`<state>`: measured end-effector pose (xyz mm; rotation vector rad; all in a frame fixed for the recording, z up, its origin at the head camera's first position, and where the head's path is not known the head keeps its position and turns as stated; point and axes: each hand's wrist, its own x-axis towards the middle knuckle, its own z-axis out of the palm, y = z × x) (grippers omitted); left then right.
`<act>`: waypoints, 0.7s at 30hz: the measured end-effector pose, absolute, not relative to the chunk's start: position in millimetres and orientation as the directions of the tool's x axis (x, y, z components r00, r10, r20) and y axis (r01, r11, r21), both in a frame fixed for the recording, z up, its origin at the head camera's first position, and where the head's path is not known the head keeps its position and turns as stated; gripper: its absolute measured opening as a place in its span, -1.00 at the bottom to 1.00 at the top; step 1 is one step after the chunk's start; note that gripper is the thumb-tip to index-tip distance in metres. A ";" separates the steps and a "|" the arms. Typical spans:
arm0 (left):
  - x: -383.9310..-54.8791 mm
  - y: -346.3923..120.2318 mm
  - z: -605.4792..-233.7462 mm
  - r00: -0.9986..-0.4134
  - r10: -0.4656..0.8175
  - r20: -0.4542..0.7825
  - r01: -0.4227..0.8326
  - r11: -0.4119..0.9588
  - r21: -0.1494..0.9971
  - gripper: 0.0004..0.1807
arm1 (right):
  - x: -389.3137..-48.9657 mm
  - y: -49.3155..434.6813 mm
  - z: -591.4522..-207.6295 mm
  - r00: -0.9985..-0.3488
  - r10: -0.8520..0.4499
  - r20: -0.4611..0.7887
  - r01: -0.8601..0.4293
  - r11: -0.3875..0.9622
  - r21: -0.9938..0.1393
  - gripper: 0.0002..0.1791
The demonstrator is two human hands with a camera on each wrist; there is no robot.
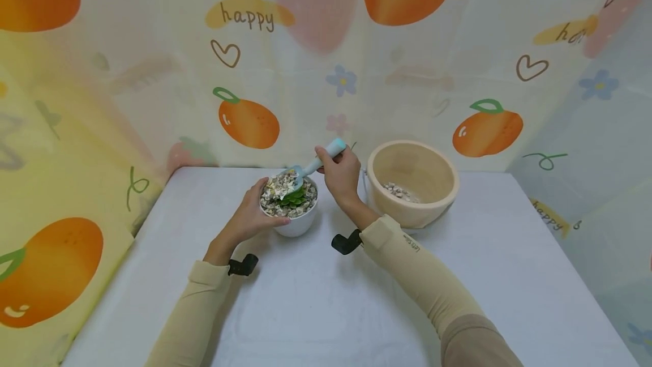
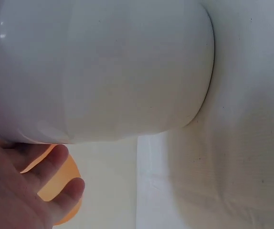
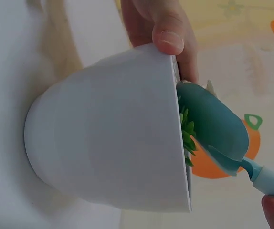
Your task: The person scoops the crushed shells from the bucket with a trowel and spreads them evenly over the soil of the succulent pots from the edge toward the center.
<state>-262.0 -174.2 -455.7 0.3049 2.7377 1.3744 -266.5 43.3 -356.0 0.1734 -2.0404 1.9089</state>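
A white flower pot [image 1: 297, 225] stands upright on the table, filled with pale pebbles [image 1: 277, 187] around a small green plant [image 1: 294, 197]. My left hand [image 1: 251, 211] holds the pot at its left side, thumb along the front of the rim. In the right wrist view that thumb [image 3: 169, 36] presses just below the rim. My right hand [image 1: 343, 177] grips the light blue handle of a small trowel [image 3: 218, 126]. The trowel's teal blade slants down into the pot's mouth, over the pebbles and close against the green leaves [image 3: 188, 133].
A beige bucket [image 1: 435, 205] with some pebbles [image 1: 400, 192] at its bottom stands to the right of the pot, just beyond my right hand. White cloth [image 1: 305, 310] covers the table. A patterned curtain [image 1: 305, 84] hangs right behind the table's back edge.
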 end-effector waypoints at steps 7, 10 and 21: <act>-263.0 -179.7 -452.0 -0.964 0.263 0.042 0.192 0.581 0.791 0.31 | -266.4 42.9 -359.1 -0.939 0.141 0.312 -0.305 0.071 -0.950 -0.75; -266.2 -184.6 -449.2 -0.951 0.307 0.044 0.225 0.586 0.778 0.29 | -266.5 41.4 -360.8 -0.940 0.149 0.308 -0.301 0.068 -0.951 -0.76; -274.2 -185.0 -450.4 -0.941 0.338 0.021 0.228 0.587 0.777 0.29 | -269.6 35.0 -369.0 -0.933 0.160 0.324 -0.315 0.078 -0.946 -0.75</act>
